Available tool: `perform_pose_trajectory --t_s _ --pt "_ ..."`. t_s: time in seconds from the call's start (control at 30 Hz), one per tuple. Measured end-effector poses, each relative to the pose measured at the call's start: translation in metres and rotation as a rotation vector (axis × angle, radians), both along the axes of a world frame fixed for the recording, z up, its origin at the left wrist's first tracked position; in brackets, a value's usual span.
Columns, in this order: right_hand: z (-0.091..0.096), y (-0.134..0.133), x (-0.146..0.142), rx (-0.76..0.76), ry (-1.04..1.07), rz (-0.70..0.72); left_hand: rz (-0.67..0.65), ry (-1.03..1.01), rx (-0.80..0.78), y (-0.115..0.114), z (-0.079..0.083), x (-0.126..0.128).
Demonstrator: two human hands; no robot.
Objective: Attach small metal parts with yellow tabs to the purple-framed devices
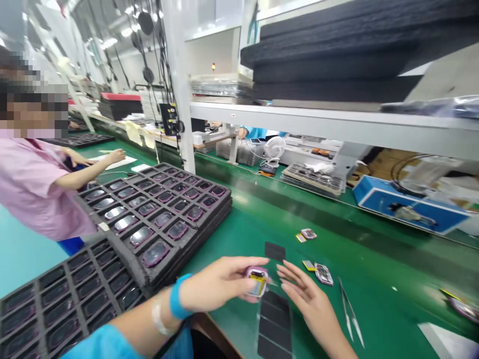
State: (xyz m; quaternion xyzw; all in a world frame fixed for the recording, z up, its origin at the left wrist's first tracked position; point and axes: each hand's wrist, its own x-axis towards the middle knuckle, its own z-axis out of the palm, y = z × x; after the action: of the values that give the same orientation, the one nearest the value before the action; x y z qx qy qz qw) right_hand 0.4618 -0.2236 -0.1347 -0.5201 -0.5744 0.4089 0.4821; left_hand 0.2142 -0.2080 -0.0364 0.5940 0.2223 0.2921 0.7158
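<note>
My left hand (219, 284), with a blue band at its wrist, is closed around a small purple-rimmed device casing (259, 274). The casing's inside shows, with a yellow, battery-like part and a black piece. Just to the right, my right hand (305, 294) is open, its fingers stretched toward the casing but apart from it. Below the hands lies a strip of black rectangular stickers (275, 324); a single black rectangle (275, 250) lies above them. Tweezers (350, 314) rest right of my right hand. An opened casing (324, 274) with a yellow battery (309, 266) lies beyond it.
Black foam trays (149, 284) of purple-rimmed devices stand at left. Another opened casing (309, 233) lies farther back on the green bench (374, 249). A third sits at far right near a white sheet (445, 339). A blue box (411, 204) stands behind. A co-worker in pink (33, 189) works at left.
</note>
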Motion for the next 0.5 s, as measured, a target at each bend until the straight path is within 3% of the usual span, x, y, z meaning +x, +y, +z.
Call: perform_pose_trajectory --t_s 0.03,0.1,0.17,0.23,0.3,0.33,0.4,0.5 --pt "-0.002 0.001 0.001 0.003 -0.048 -0.039 -0.055 -0.006 -0.067 -0.006 0.014 -0.021" --pt "-0.006 0.003 0.003 0.004 -0.146 -0.12 0.021 0.034 0.003 -0.002 0.039 -0.061" --pt "-0.008 0.004 0.005 0.01 -0.24 -0.179 0.269 0.228 0.31 0.024 0.056 -0.097" --pt "-0.009 0.006 0.007 0.033 -0.313 -0.226 0.633 0.491 0.713 0.07 0.064 -0.131" --pt "-0.01 0.008 0.011 0.052 -0.363 -0.268 0.939 0.794 0.97 0.124 0.067 -0.166" --pt "-0.011 0.009 0.013 0.052 -0.381 -0.287 1.039 0.96 1.015 0.149 0.068 -0.183" --pt "-0.015 0.011 0.017 0.041 -0.408 -0.331 1.13 1.231 0.959 0.188 0.072 -0.216" --pt "-0.024 0.013 0.022 0.036 -0.433 -0.417 1.101 1.35 0.864 0.215 0.079 -0.24"
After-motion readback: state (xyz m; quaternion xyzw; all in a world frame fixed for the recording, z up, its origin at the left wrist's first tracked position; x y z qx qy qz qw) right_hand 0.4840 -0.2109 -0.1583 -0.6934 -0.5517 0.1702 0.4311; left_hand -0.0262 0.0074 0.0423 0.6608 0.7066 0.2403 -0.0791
